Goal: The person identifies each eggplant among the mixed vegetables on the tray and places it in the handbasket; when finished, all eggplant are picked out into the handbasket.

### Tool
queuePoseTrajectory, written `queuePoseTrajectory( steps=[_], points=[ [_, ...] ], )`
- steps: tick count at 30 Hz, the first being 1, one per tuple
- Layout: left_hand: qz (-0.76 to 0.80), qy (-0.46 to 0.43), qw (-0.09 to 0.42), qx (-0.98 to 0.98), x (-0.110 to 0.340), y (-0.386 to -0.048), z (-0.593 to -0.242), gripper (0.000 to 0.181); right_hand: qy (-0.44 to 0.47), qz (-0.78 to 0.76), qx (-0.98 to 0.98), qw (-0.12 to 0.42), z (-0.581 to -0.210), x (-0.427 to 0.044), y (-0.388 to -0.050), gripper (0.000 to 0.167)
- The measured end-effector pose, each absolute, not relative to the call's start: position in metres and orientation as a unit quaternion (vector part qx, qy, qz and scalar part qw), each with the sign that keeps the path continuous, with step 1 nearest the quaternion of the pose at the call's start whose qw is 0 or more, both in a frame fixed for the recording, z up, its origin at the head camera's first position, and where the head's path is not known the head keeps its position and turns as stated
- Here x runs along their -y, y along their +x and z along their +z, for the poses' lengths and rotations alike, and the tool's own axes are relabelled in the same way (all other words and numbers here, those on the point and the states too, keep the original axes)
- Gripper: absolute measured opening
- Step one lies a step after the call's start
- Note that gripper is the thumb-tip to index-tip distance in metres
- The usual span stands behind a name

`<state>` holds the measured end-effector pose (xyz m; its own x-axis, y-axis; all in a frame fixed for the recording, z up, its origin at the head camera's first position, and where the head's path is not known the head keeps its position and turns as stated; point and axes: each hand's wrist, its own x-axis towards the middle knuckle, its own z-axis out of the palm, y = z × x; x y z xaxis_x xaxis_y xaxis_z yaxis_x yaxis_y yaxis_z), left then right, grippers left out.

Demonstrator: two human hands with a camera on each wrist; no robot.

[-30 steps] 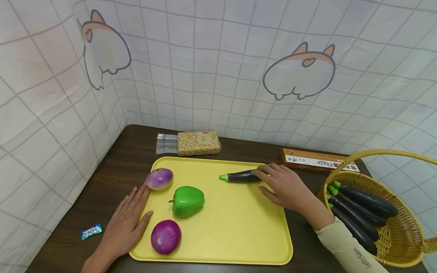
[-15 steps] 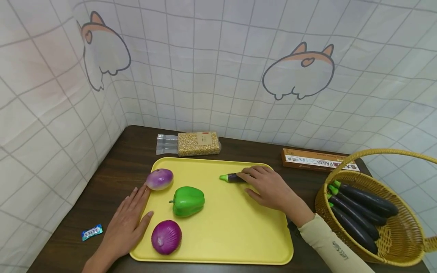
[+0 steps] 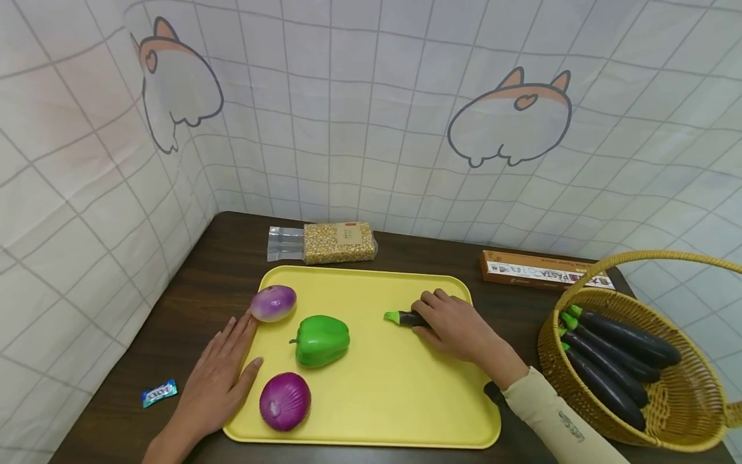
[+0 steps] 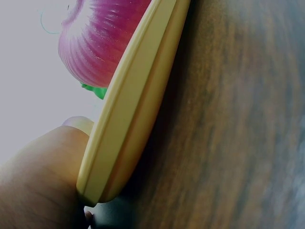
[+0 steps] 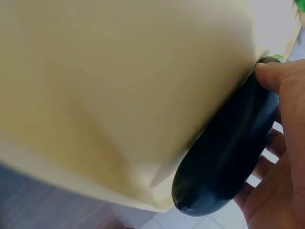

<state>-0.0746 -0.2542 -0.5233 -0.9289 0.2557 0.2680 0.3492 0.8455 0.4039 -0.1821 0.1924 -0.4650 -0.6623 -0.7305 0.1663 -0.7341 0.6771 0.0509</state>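
Note:
My right hand (image 3: pixel 455 327) grips a dark eggplant (image 3: pixel 411 318) near the back right of a yellow tray (image 3: pixel 400 399). In the head view the hand covers most of it, leaving the green stem end showing. From the right wrist, the eggplant's (image 5: pixel 228 148) rounded end is plain, with the thumb on one side and fingers behind. My left hand (image 3: pixel 217 380) rests with straight fingers along the tray's left edge. Near those fingertips lies a purple-and-white round vegetable (image 3: pixel 274 303). A green bell pepper (image 3: pixel 322 341) and a purple onion (image 3: pixel 285 401) also sit on the tray.
A wicker basket (image 3: pixel 547 361) with several eggplants stands at the right, its handle arching high. Behind the tray are a bag of corn kernels (image 3: pixel 330 245) and a pasta box (image 3: pixel 527 270). A small wrapped candy (image 3: pixel 159 394) lies left of my left hand.
My right hand has moved left along the eggplant and taken hold of it. Since then the eggplant has shifted slightly right and toward me. My left hand stays in place.

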Motion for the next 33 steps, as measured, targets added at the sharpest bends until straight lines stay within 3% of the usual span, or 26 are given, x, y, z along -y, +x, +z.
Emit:
queuePoseTrajectory(
  steps=[18,27,33],
  points=[
    [-0.219,-0.160,0.105,0.957,0.253,-0.074,-0.523,0.071,0.368,-0.002,0.926,0.087,-0.447,-0.210,-0.164,0.022],
    [-0.221,-0.162,0.104,0.956,0.251,-0.075,-0.522,0.071,0.330,-0.008,0.940,0.092,-0.417,-0.241,-0.147,0.032],
    [-0.217,-0.161,0.102,0.957,0.252,-0.075,-0.523,0.072,0.313,-0.005,0.944,0.103,-0.395,-0.269,-0.133,0.025]
  ],
)
